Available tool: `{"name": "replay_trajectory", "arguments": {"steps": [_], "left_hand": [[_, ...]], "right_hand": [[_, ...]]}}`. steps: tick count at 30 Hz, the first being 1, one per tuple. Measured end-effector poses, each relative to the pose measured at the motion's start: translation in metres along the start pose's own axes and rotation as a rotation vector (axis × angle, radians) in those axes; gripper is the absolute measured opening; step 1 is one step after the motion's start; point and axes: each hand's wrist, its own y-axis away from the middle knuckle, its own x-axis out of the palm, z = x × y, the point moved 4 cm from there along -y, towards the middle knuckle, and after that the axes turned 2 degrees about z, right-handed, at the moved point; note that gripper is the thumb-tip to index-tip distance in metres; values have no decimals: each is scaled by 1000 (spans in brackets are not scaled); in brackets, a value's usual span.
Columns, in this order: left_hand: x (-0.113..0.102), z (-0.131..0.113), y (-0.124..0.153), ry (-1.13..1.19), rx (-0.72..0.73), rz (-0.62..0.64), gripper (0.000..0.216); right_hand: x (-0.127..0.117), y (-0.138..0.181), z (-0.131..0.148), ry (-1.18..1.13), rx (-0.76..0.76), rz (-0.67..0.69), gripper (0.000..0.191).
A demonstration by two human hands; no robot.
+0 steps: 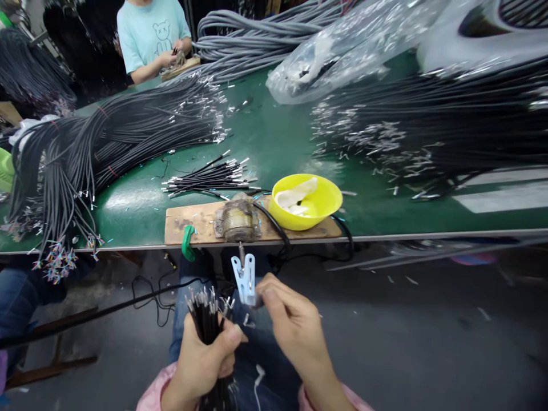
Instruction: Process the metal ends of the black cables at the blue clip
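My left hand (209, 354) is wrapped round a bundle of short black cables (208, 319), their stripped silvery ends pointing up. To its right, my right hand (295, 319) is closed with thumb and forefinger pinched beside a light-blue clothes peg (245, 279). Something small and dark shows at those fingertips, too blurred to name. The peg hangs on the metal shaft of a small motor (240, 220), which is fixed to a wooden board (199, 220) at the table's edge. A yellow bowl (331, 200) with white pieces inside stands on the board's right part.
A loose pile of short black cables (214, 177) lies behind the board. Long black cable bundles (124, 125) cover the left, more black cables (462, 125) the right. A green clamp (187, 242) grips the board. Across the green table (282, 131) sits a person (154, 40) handling something.
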Motion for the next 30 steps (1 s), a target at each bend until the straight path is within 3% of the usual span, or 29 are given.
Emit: {"name": "replay_trajectory", "arguments": {"steps": [5, 10, 13, 15, 18, 20, 23, 25, 27, 30], "left_hand": [[-1, -2, -1, 32, -26, 45, 45], [1, 2, -2, 41, 1, 63, 44], [3, 6, -3, 17, 45, 55, 44], [3, 7, -3, -2, 66, 39, 42], [2, 2, -2, -30, 85, 26, 39], [2, -4, -1, -47, 107, 12, 37], [4, -12, 0, -60, 159, -35, 31], [5, -18, 1, -67, 207, -77, 25], [5, -22, 3, -79, 264, -127, 20], [4, -28, 6, -80, 346, -194, 16]], "right_hand": [[10, 8, -9, -431, 210, 318, 26], [23, 19, -18, -600, 314, 314, 22], [21, 23, -16, -515, 225, 140, 22], [13, 23, -7, -329, 43, -4, 14], [4, 21, 9, -113, -193, -13, 12], [3, 17, 6, -196, -76, 141, 12], [8, 14, -10, -466, 350, 400, 28], [10, 11, -17, -562, 539, 504, 35], [10, 0, -20, -593, 601, 514, 36], [8, -22, -17, -649, 575, 392, 43]]}}
